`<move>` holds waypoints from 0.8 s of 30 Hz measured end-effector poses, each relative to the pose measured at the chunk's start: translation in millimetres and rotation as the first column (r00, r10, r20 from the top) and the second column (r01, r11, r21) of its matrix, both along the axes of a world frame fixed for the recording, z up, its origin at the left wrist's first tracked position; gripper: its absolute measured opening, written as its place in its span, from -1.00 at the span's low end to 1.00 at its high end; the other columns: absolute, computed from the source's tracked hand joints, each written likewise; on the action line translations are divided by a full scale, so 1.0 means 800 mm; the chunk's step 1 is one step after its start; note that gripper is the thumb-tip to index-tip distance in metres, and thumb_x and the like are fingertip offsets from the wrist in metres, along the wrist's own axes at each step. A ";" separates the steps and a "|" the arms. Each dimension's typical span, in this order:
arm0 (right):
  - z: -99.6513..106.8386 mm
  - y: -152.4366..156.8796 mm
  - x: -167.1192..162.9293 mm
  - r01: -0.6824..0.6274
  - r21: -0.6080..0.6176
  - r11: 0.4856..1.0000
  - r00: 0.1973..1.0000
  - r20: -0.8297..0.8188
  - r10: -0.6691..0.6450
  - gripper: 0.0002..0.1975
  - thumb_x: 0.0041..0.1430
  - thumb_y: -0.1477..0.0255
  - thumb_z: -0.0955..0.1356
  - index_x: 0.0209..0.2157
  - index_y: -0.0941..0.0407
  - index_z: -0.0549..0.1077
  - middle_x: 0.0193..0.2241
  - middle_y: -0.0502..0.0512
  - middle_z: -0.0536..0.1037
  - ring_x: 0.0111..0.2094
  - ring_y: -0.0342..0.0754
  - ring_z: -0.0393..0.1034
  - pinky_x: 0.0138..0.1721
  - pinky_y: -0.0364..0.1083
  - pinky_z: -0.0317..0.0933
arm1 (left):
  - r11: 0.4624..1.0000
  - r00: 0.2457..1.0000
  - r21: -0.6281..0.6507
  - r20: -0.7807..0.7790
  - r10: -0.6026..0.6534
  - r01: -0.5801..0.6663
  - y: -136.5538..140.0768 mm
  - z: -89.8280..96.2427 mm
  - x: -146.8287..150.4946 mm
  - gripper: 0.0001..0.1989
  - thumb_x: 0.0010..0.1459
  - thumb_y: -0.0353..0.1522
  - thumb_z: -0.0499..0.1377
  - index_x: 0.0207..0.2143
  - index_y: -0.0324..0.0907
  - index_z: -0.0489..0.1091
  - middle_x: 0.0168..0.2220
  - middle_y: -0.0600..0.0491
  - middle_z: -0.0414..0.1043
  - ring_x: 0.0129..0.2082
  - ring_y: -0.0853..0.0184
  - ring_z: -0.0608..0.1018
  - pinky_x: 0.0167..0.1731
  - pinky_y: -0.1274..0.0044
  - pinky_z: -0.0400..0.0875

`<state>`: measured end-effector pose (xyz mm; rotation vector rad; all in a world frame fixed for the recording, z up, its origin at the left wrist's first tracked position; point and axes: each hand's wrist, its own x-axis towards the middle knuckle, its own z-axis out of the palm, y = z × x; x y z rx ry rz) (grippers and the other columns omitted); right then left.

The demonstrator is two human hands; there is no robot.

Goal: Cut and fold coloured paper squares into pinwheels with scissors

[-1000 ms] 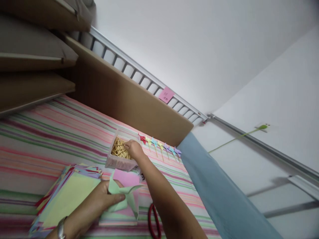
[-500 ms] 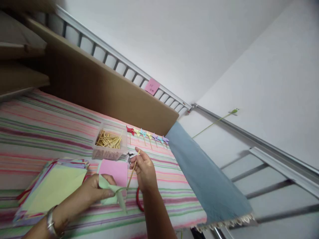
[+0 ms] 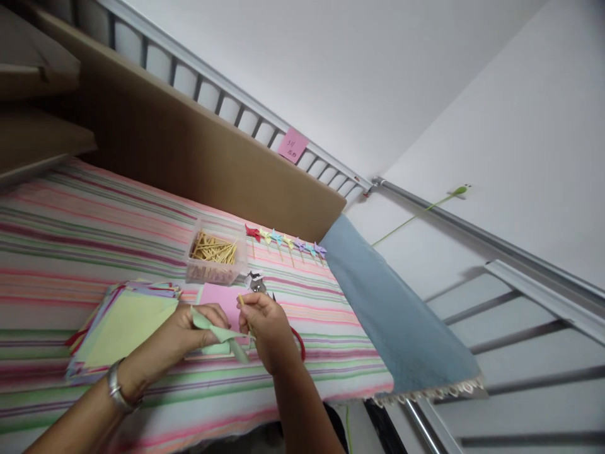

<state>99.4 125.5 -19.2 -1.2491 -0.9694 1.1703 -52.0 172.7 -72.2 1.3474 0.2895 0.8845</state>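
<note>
Pinched in my left hand (image 3: pixel 201 325) is a folded, light green paper pinwheel (image 3: pixel 222 334), its blades sticking out to the right. My right hand (image 3: pixel 267 328) grips a thin wooden stick (image 3: pixel 241 299) close beside it; the stick's lower part is hidden by my fingers. Under the pinwheel lie a pink paper square (image 3: pixel 220 301) and some green paper. Partly covered by my right hand are red-handled scissors (image 3: pixel 299 343). A small metal hole punch (image 3: pixel 256 282) rests just beyond my right fingertips.
A clear plastic box (image 3: pixel 217 271) of wooden sticks stands behind. Finished pinwheels (image 3: pixel 288 243) lie in a row to its right. At left is a stack of coloured paper (image 3: pixel 127 328). A cardboard panel (image 3: pixel 212 164) walls the back of the striped cloth (image 3: pixel 340 372).
My right hand has come lower and closer to the pinwheel, and its fingers have closed further round the stick. The view has shifted slightly.
</note>
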 end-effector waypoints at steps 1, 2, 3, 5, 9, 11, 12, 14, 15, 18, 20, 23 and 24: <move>-0.001 0.000 -0.002 -0.010 -0.006 1.000 1.000 0.001 0.010 -0.86 -0.14 0.48 0.40 -0.45 0.20 0.42 -0.70 -0.10 0.38 -0.66 -0.25 0.21 -0.61 -0.25 0.09 | 1.000 1.000 -0.005 -0.005 0.009 -0.009 0.001 0.000 -0.001 -0.91 -0.09 -0.34 0.24 -0.52 -0.19 0.46 -0.49 0.08 0.41 -0.46 0.36 0.43 -0.42 0.57 0.27; -0.002 0.001 -0.004 -0.017 -0.013 1.000 1.000 -0.007 0.016 -0.85 -0.16 0.49 0.40 -0.45 0.20 0.42 -0.69 -0.09 0.39 -0.64 -0.24 0.23 -0.59 -0.24 0.12 | 1.000 1.000 -0.010 -0.012 0.018 -0.018 0.002 0.000 -0.003 -0.91 -0.09 -0.34 0.24 -0.52 -0.19 0.47 -0.48 0.07 0.42 -0.44 0.34 0.44 -0.40 0.55 0.28; -0.003 0.001 -0.006 -0.021 -0.021 1.000 1.000 -0.019 0.021 -0.84 -0.18 0.49 0.41 -0.45 0.20 0.42 -0.69 -0.09 0.40 -0.63 -0.23 0.24 -0.57 -0.23 0.14 | 0.999 0.999 -0.015 -0.016 0.029 -0.029 0.002 0.000 -0.004 -0.91 -0.09 -0.34 0.24 -0.51 -0.19 0.47 -0.47 0.06 0.43 -0.42 0.33 0.45 -0.39 0.55 0.29; -0.004 0.001 -0.010 -0.018 -0.032 0.999 0.999 -0.030 0.017 -0.85 -0.19 0.49 0.41 -0.48 0.19 0.42 -0.69 -0.09 0.40 -0.62 -0.22 0.25 -0.56 -0.22 0.15 | 0.998 0.998 -0.010 -0.019 0.065 -0.065 0.003 0.004 -0.008 -0.91 -0.09 -0.34 0.24 -0.50 -0.19 0.47 -0.45 0.06 0.44 -0.41 0.32 0.46 -0.39 0.54 0.31; -0.005 0.000 -0.015 -0.004 -0.052 0.999 1.000 -0.020 0.003 -0.87 -0.20 0.47 0.43 -0.52 0.18 0.42 -0.67 -0.06 0.45 -0.64 -0.23 0.27 -0.60 -0.24 0.11 | 0.984 0.986 0.099 -0.060 0.157 -0.151 0.000 0.015 -0.015 -0.95 -0.04 -0.39 0.21 -0.50 -0.17 0.47 -0.45 0.08 0.45 -0.39 0.34 0.48 -0.34 0.55 0.31; -0.005 -0.001 -0.016 -0.020 -0.057 0.998 1.000 -0.025 0.019 -0.87 -0.19 0.47 0.43 -0.52 0.18 0.43 -0.66 -0.05 0.46 -0.65 -0.24 0.26 -0.62 -0.25 0.08 | 0.972 0.979 0.166 -0.087 0.184 -0.168 -0.002 0.020 -0.016 -0.94 -0.01 -0.42 0.19 -0.49 -0.16 0.46 -0.43 0.07 0.46 -0.36 0.33 0.49 -0.29 0.54 0.31; -0.005 -0.001 -0.016 -0.029 -0.053 0.998 0.999 -0.023 0.028 -0.87 -0.19 0.46 0.43 -0.52 0.18 0.43 -0.66 -0.05 0.46 -0.66 -0.24 0.25 -0.63 -0.25 0.07 | 0.966 0.977 0.194 -0.093 0.193 -0.172 -0.003 0.021 -0.017 -0.93 0.00 -0.43 0.18 -0.49 -0.16 0.46 -0.41 0.07 0.46 -0.35 0.33 0.49 -0.28 0.54 0.32; -0.004 -0.001 -0.016 -0.039 -0.045 0.998 0.999 -0.015 0.038 -0.86 -0.20 0.45 0.44 -0.52 0.18 0.44 -0.66 -0.05 0.46 -0.66 -0.24 0.24 -0.62 -0.25 0.07 | 0.954 0.975 0.240 -0.087 0.205 -0.179 -0.005 0.022 -0.017 -0.91 0.02 -0.45 0.16 -0.48 -0.16 0.46 -0.39 0.06 0.46 -0.33 0.33 0.49 -0.26 0.53 0.32; -0.004 -0.001 -0.015 -0.043 -0.042 0.998 0.999 -0.011 0.042 -0.86 -0.20 0.45 0.44 -0.52 0.18 0.45 -0.65 -0.05 0.46 -0.65 -0.24 0.25 -0.61 -0.24 0.08 | 0.948 0.974 0.259 -0.081 0.213 -0.186 -0.005 0.021 -0.017 -0.91 0.02 -0.46 0.16 -0.47 -0.15 0.46 -0.39 0.06 0.46 -0.32 0.33 0.48 -0.25 0.54 0.32; -0.003 -0.001 -0.014 -0.055 -0.041 0.998 0.999 -0.006 0.054 -0.86 -0.22 0.45 0.45 -0.53 0.18 0.46 -0.62 -0.04 0.49 -0.61 -0.22 0.29 -0.56 -0.23 0.12 | 0.919 0.959 0.305 -0.048 0.278 -0.251 -0.004 0.016 -0.016 -0.86 0.01 -0.51 0.15 -0.45 -0.14 0.46 -0.37 0.07 0.45 -0.31 0.35 0.47 -0.24 0.55 0.30; -0.003 0.000 -0.013 -0.059 -0.045 0.997 0.998 0.001 0.059 -0.85 -0.23 0.44 0.46 -0.54 0.17 0.47 -0.61 -0.04 0.50 -0.60 -0.21 0.30 -0.54 -0.22 0.13 | 0.893 0.945 0.338 -0.030 0.326 -0.298 -0.003 0.013 -0.016 -0.83 0.00 -0.55 0.14 -0.44 -0.12 0.47 -0.36 0.07 0.44 -0.29 0.35 0.46 -0.22 0.55 0.29; -0.002 -0.001 -0.011 -0.064 -0.046 0.997 0.998 0.010 0.064 -0.85 -0.23 0.45 0.47 -0.54 0.17 0.47 -0.61 -0.04 0.50 -0.59 -0.22 0.30 -0.53 -0.22 0.13 | 0.863 0.927 0.375 -0.025 0.374 -0.338 -0.002 0.010 -0.015 -0.79 -0.02 -0.57 0.14 -0.43 -0.10 0.48 -0.34 0.06 0.43 -0.27 0.34 0.45 -0.22 0.54 0.28; -0.001 -0.001 -0.011 -0.064 -0.044 0.997 0.998 0.011 0.065 -0.86 -0.23 0.45 0.47 -0.54 0.17 0.47 -0.61 -0.04 0.50 -0.59 -0.22 0.30 -0.52 -0.23 0.13 | 0.858 0.923 0.380 -0.027 0.385 -0.347 -0.002 0.010 -0.015 -0.78 -0.02 -0.57 0.14 -0.43 -0.10 0.48 -0.33 0.06 0.43 -0.26 0.33 0.45 -0.21 0.53 0.29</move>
